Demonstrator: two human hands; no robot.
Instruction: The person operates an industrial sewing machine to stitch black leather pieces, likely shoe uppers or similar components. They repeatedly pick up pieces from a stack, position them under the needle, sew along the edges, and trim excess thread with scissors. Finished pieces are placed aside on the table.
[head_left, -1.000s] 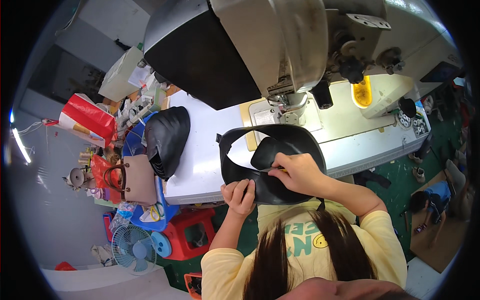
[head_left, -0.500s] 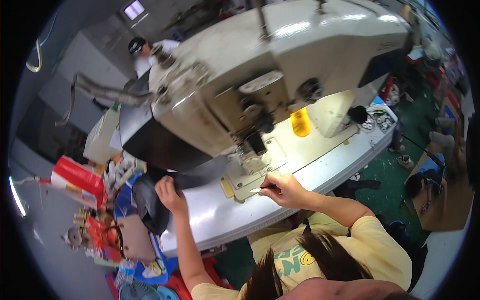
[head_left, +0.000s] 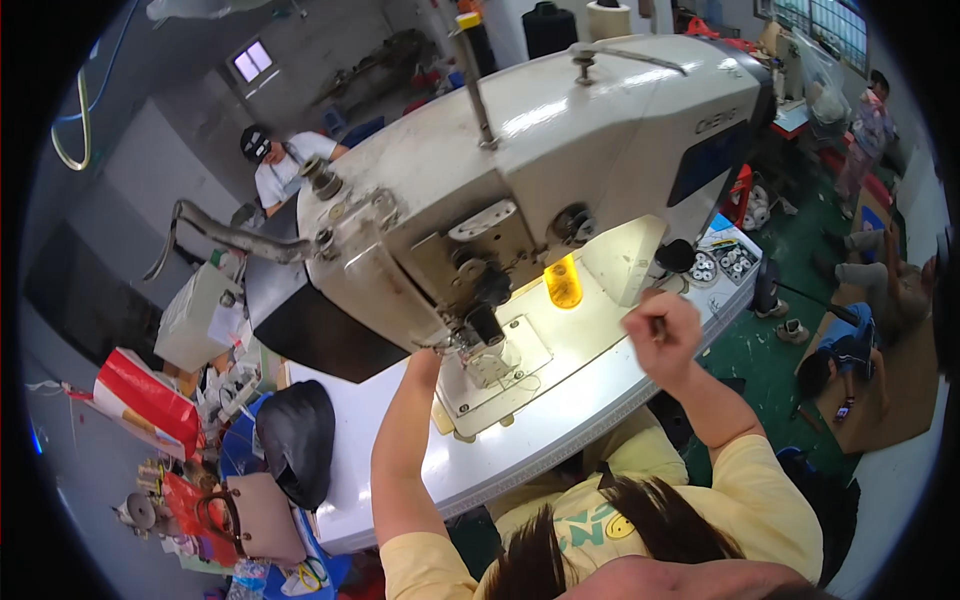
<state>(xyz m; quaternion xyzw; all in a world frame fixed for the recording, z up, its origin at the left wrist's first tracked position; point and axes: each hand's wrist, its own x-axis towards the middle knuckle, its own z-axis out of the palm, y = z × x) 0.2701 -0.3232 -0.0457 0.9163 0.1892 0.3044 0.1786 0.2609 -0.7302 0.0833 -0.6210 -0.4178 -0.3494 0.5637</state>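
Note:
A large cream industrial sewing machine (head_left: 590, 130) stands on a white table (head_left: 480, 475). My left hand (head_left: 427, 360) reaches in beside the machine's needle end; its fingers are hidden behind the head, so I cannot tell what they touch. Above the right part of the machine bed (head_left: 590, 345) my right hand (head_left: 664, 335) is raised and closed. Something small and dark shows within its fist, too little of it to name. Fine thread (head_left: 522, 385) lies loose by the needle plate (head_left: 515, 352). A yellow see-through part (head_left: 563, 282) glows under the lamp light.
A black leather-like piece (head_left: 297, 440) rests at the table's left edge. Beyond it are a pinkish handbag (head_left: 265, 520) and a red-and-white bag (head_left: 148, 400). Bobbins (head_left: 735, 260) sit in trays at the right end. Other people are behind the machine and on the right.
My left hand has left the black piece and gone in by the needle end. My right hand has moved rightward and up from the needle plate. The view has shifted.

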